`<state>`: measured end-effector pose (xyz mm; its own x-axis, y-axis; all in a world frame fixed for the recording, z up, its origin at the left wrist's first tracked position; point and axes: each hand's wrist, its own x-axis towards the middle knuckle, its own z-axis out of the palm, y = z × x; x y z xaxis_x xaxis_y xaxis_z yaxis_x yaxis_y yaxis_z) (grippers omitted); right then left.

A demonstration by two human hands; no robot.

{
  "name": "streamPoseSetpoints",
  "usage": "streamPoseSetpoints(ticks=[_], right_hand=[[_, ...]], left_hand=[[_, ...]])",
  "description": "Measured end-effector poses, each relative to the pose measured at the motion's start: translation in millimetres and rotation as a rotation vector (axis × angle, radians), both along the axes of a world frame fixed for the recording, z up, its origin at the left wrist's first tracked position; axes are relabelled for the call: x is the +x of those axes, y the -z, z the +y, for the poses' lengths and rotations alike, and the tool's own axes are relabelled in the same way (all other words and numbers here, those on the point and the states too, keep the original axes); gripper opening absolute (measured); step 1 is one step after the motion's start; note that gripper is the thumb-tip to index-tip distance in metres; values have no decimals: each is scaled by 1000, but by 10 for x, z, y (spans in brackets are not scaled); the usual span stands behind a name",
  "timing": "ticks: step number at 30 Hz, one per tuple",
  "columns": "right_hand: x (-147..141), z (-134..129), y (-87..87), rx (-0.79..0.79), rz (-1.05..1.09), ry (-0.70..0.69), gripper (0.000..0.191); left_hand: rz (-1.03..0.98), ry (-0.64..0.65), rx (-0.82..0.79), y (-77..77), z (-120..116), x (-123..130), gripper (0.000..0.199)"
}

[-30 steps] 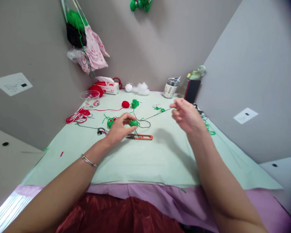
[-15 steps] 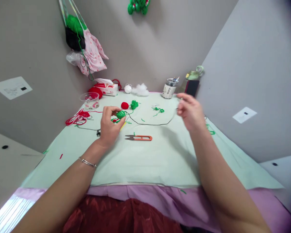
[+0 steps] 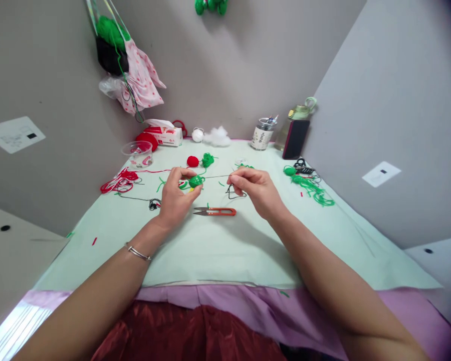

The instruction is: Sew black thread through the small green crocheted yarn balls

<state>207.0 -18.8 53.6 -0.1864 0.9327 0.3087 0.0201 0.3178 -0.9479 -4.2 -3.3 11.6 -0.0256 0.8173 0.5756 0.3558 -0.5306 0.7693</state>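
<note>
My left hand [image 3: 176, 199] pinches a small green crocheted piece [image 3: 196, 181] between thumb and fingers, above the middle of the table. From that piece a dark thread [image 3: 216, 176] runs to the right. The thumb and fingers of my right hand [image 3: 258, 190] are pressed together on this thread, whose slack hangs in a loop below the fingertips. A needle cannot be made out clearly. Just below and between the hands, orange thread snips [image 3: 223, 212] lie flat, blades to the left.
Around the hands are a red ball [image 3: 192, 161], green yarn [image 3: 208, 160], red yarn [image 3: 122, 181] and a clear cup [image 3: 139, 159]. Farther back stand a tissue box [image 3: 169, 136], a pen jar [image 3: 262, 136] and a phone [image 3: 296, 139]. Green strands [image 3: 315, 189] lie right.
My right hand has moved left and down, close to my left hand. The thread that hung in a wide curve now runs nearly straight, with a small loop. The green piece has shifted slightly right.
</note>
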Motion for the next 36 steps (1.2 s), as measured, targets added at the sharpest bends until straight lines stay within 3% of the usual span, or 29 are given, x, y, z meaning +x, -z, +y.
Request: streamPoseSetpoints(ticks=[6,13,16,20,25,27,31,36], right_hand=[[54,54,4,-106,85,56,30],[133,152,42,-209,190,110,34],[141,155,41,-215,181,120,35],[161,159,36,-141,93,181,35],[165,131,59,172,-199,468,28],[122,89,78,287,-296,407,24],[4,2,122,377,-464,91,15],[-64,-35,159,463,-585,64,11]], left_hand=[[-140,241,-187,6,-20,47,30],[-62,486,-242,-37,-99,87,27],[-63,526,-282,-68,-133,108,26],[-114,529,-303,-55,-131,109,28],[-167,479,-342,6,-91,87,39],[-175,479,-365,10,-92,90,41],[-200,488,-406,-20,-117,104,39],[-222,497,-464,-50,-123,110,39]])
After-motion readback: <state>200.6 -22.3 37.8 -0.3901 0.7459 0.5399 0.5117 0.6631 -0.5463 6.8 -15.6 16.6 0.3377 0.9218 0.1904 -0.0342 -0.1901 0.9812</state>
